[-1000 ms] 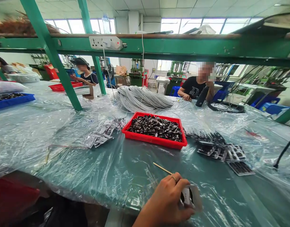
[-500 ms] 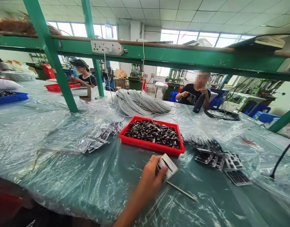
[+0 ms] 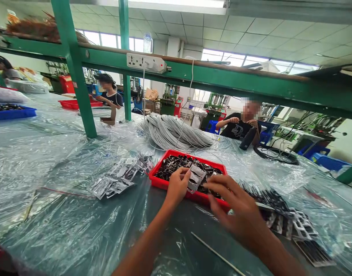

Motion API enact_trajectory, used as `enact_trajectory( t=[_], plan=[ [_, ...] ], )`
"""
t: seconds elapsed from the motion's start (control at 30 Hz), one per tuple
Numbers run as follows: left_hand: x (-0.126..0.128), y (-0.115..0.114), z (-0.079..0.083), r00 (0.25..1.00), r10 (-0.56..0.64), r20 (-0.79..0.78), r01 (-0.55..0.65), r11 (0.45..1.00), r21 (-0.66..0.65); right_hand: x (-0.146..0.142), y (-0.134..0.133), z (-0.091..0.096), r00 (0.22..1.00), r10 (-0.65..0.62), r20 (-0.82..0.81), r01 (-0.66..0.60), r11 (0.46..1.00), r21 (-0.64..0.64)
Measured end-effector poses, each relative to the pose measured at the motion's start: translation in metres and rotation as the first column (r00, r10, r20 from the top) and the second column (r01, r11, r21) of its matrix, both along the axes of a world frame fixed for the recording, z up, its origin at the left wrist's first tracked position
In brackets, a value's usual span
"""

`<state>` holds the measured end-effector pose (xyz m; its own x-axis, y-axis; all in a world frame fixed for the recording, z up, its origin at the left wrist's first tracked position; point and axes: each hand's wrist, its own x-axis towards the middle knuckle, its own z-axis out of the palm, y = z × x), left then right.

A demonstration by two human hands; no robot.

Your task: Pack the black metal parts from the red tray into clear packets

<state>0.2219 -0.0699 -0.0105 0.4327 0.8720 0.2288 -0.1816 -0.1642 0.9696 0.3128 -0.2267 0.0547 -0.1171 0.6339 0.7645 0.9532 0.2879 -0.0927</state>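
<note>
Newly in view, right fingers (image 3: pixel 226 181) beside plate (image 3: pixel 197 177).

The left hand (image 3: pixel 177 186) and the right hand (image 3: pixel 236 203) are both bare. The left forearm (image 3: pixel 148 237) and the right forearm (image 3: pixel 279 251) are also bare, down to the lower edge of the frame. Both forearms look slim and smooth. The fingers (image 3: pixel 226 182) are slender; the right ones appear blurred.

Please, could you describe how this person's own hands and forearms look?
The left hand and right hand are bare, without gloves. No sleeve or wristband shows on the left forearm or the right forearm. Whether a ring is worn, I cannot tell.
</note>
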Motion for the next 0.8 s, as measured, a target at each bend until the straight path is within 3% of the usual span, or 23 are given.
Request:
enact_trajectory(
  t=[0.13,0.27,0.4,0.57,0.73,0.8],
  plan=[
    [-0.008,-0.001,-0.006,0.995,0.072,0.073,-0.065,0.993,-0.098,0.011,0.067,-0.024,0.995,-0.074,0.066,0.08,0.992,-0.098],
    [-0.013,0.002,-0.012,0.983,0.127,0.132,-0.103,0.979,-0.173,0.007,0.101,-0.051,0.996,-0.085,0.01,0.086,0.995,-0.06],
    [-0.019,0.009,-0.01,0.986,0.087,0.145,-0.077,0.994,-0.071,0.003,0.107,-0.059,0.975,-0.024,-0.22,0.013,0.999,-0.052],
    [-0.031,0.018,0.001,0.991,-0.126,-0.036,0.129,0.986,0.106,0.02,0.104,-0.047,0.903,0.029,-0.429,-0.111,0.98,-0.167],
    [-0.028,0.018,-0.002,0.977,-0.008,-0.213,0.049,0.981,0.187,0.035,0.1,-0.046,0.935,0.105,-0.34,-0.176,0.966,-0.187],
    [-0.027,0.021,-0.008,0.971,0.062,-0.23,-0.026,0.987,0.158,0.039,0.101,-0.047,0.909,0.094,-0.406,-0.171,0.973,-0.156]
  ],
)
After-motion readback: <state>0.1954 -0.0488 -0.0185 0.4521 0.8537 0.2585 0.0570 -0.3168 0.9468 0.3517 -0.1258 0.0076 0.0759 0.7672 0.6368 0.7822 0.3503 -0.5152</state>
